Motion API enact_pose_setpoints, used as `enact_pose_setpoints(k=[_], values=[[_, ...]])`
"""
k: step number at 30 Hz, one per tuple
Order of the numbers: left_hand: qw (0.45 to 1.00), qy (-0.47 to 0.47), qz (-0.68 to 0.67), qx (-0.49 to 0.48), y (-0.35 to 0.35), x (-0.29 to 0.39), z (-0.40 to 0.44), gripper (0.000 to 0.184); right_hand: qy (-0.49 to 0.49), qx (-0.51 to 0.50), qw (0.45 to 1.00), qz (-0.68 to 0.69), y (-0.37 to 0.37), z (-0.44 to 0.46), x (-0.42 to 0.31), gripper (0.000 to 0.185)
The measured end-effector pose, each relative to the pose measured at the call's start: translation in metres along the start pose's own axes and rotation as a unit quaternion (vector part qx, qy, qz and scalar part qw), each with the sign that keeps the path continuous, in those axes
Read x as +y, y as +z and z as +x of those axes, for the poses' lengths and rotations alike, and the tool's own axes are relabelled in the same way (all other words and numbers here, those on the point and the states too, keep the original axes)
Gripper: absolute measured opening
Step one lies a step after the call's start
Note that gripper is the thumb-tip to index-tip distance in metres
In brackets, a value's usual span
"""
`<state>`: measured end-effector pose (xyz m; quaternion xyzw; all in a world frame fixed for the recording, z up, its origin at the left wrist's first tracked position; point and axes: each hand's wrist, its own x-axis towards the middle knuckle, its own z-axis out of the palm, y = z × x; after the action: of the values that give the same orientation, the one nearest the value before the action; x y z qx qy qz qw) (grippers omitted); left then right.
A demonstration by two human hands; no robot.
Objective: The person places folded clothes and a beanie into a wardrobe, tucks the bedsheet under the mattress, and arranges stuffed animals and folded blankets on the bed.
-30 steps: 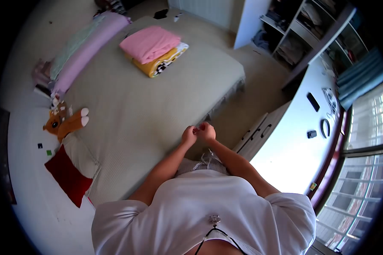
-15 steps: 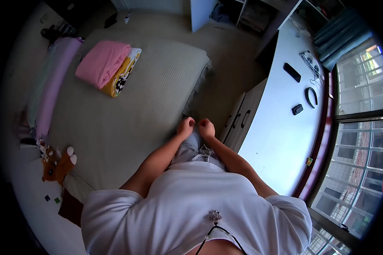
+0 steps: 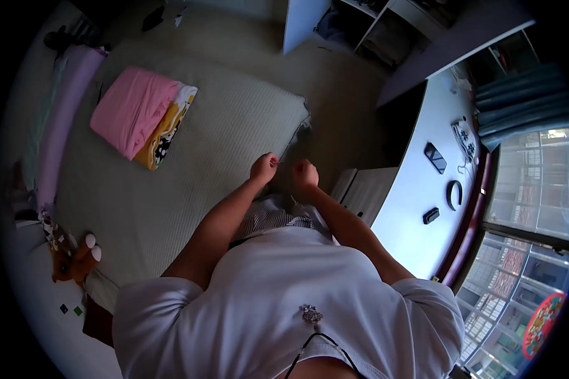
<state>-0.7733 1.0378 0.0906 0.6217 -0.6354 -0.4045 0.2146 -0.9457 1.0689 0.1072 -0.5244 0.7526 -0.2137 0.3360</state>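
Observation:
Held out in front of my waist, my left hand [image 3: 263,168] is closed, fingertips pinched together by the bed's edge. A faint thin tip shows at its fingers, too small to name. A short gap to the right, my right hand [image 3: 306,174] is curled closed above the floor, and whatever its fingers may hold is hidden. The two hands are apart and at about the same height. Below them are my striped shorts [image 3: 275,215]. The bed [image 3: 215,139], covered by a ribbed pale sheet, lies nearest my left hand.
Folded pink bedding [image 3: 136,110] with a yellow patterned cloth [image 3: 158,142] lies on the bed. Along the window at right runs a white desktop [image 3: 404,183] bearing a phone [image 3: 435,158], a black headband [image 3: 454,195] and a small black case [image 3: 430,216]. A brown plush toy [image 3: 76,262] sits at left.
My hands have risen and moved farther forward, with slightly more space between them. The view has turned, so the desk and bed appear shifted. Both hands remain closed.

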Motion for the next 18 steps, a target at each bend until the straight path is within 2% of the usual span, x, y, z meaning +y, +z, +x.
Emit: enact_pose_setpoints(k=[2,5,9,12,14,17,18], values=[[0.999,-0.043,0.024,-0.002,-0.010,-0.009,0.030,0.011,-0.005,-0.010,1.000,-0.013,-0.007,0.030,-0.017,0.012],[0.989,-0.129,0.024,-0.072,-0.027,-0.005,0.055,0.014,-0.007,-0.044,0.999,-0.016,-0.013,0.070,-0.022,0.012],[0.976,-0.153,0.010,-0.156,-0.002,-0.049,0.077,0.019,-0.022,-0.066,0.997,0.013,-0.002,0.124,0.008,0.014],[0.965,-0.174,0.013,-0.197,0.011,-0.063,0.101,0.022,-0.031,-0.088,0.996,-0.018,0.000,0.167,0.017,0.012],[0.955,-0.200,0.007,-0.217,0.023,-0.070,0.118,0.022,-0.053,-0.138,0.989,-0.031,-0.006,0.209,0.013,0.012],[0.965,-0.187,0.099,-0.158,0.033,-0.048,0.150,0.024,-0.074,-0.193,0.976,-0.064,-0.019,0.292,0.001,0.015],[0.969,-0.203,0.076,-0.117,0.033,-0.034,0.161,0.025,-0.097,-0.203,0.973,-0.056,-0.025,0.321,-0.006,0.016]])
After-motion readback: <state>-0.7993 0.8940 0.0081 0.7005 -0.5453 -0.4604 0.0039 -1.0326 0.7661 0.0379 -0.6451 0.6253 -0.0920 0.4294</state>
